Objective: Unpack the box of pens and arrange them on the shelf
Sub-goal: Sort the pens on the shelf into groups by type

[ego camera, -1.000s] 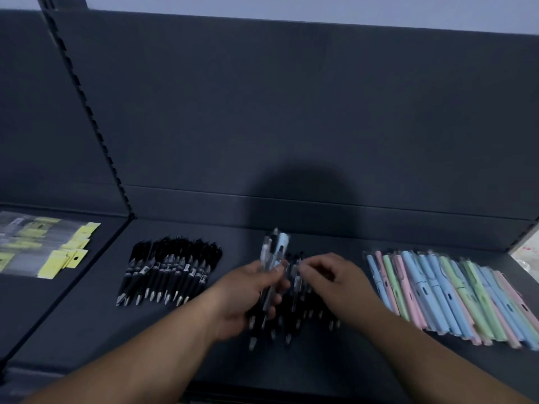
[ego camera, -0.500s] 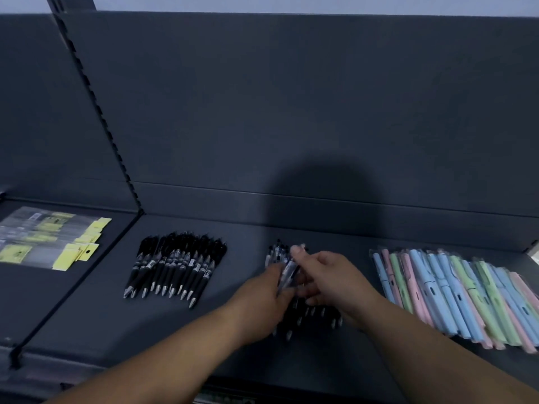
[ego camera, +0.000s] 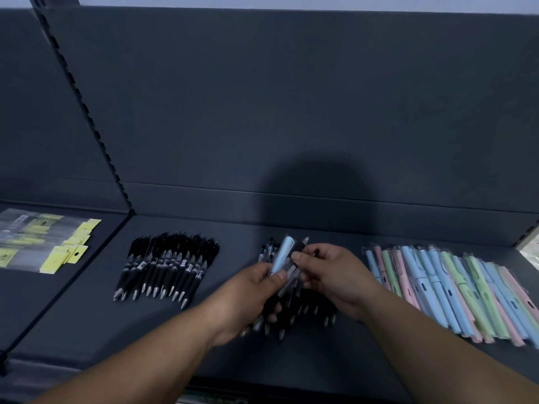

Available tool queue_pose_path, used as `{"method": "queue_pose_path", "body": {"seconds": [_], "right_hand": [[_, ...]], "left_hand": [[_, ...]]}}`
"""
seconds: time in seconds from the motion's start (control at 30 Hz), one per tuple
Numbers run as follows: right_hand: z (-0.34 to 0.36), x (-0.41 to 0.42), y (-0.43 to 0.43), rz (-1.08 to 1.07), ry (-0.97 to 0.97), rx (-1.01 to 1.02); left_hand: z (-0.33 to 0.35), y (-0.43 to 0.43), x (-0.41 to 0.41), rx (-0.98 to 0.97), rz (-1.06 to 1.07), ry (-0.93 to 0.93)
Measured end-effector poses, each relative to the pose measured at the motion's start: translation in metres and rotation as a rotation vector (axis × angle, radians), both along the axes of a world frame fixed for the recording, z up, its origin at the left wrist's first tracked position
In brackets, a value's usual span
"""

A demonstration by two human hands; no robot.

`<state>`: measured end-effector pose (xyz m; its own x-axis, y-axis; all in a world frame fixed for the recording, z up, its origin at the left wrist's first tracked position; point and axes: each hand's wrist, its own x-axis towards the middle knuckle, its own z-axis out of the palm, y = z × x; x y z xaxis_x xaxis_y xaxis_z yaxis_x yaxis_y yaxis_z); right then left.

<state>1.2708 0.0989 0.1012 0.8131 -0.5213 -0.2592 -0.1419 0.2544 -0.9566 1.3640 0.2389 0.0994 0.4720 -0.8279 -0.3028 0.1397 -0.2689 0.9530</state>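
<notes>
One pen bundle (ego camera: 280, 259), grasped in the fingers of the left hand (ego camera: 248, 298) and pinched by the right hand (ego camera: 335, 275), shows more pale-blue cap than before. Its long axis runs 7 to 1 o'clock, tips toward 7.

dark grey shelf (ego camera: 204, 333) bearing, left to right: fanned row of black pens (ego camera: 166, 266); loose pile of black pens (ego camera: 306, 307); wrapped pastel pens (ego camera: 455, 290). adjoining shelf (ego camera: 43, 295), at left: yellow-tagged clear packets (ego camera: 43, 243).

Pen bunch (ego camera: 283, 268) w/ pale-blue one on top, held tilted over black pile (ego camera: 307, 303) mid shelf (ego camera: 291, 363); black row (ego camera: 166, 266) L, pastel row (ego camera: 455, 290) R.
</notes>
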Motion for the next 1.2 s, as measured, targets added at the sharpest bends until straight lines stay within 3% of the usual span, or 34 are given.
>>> {"method": "queue_pose_path", "body": {"seconds": [0.23, 0.43, 0.53, 0.67, 0.8, 0.9, 1.07, 1.13, 1.2], "right_hand": [[-0.005, 0.002, -0.012, -0.218, -0.062, 0.025], [-0.011, 0.002, 0.0, 0.017, -0.007, 0.127], [-0.009, 0.003, -0.008, -0.017, 0.045, 0.107], [-0.004, 0.004, -0.038, -0.134, 0.274, -0.179], [0.0, 0.009, -0.049, -0.012, 0.446, -0.258], [-0.005, 0.014, -0.045, 0.022, 0.597, -0.525], [-0.018, 0.01, -0.04, -0.083, 0.571, -0.645], [-0.017, 0.008, -0.04, -0.099, 0.558, -0.844], [-0.012, 0.006, -0.036, -0.101, 0.384, -1.086]], "left_hand": [[-0.005, 0.004, 0.006, -0.046, -0.013, 0.051], [-0.008, -0.001, 0.007, -0.067, 0.016, 0.119], [-0.011, -0.001, 0.012, -0.013, 0.061, 0.007], [-0.015, 0.003, 0.025, 0.006, 0.168, -0.066], [-0.018, 0.008, 0.027, -0.02, 0.153, -0.013], [-0.02, 0.009, 0.025, -0.021, 0.129, -0.02], [-0.019, 0.01, 0.022, -0.034, 0.133, -0.019], [-0.018, 0.01, 0.02, -0.042, 0.137, -0.017], [-0.016, 0.009, 0.018, -0.036, 0.134, -0.025]]}}
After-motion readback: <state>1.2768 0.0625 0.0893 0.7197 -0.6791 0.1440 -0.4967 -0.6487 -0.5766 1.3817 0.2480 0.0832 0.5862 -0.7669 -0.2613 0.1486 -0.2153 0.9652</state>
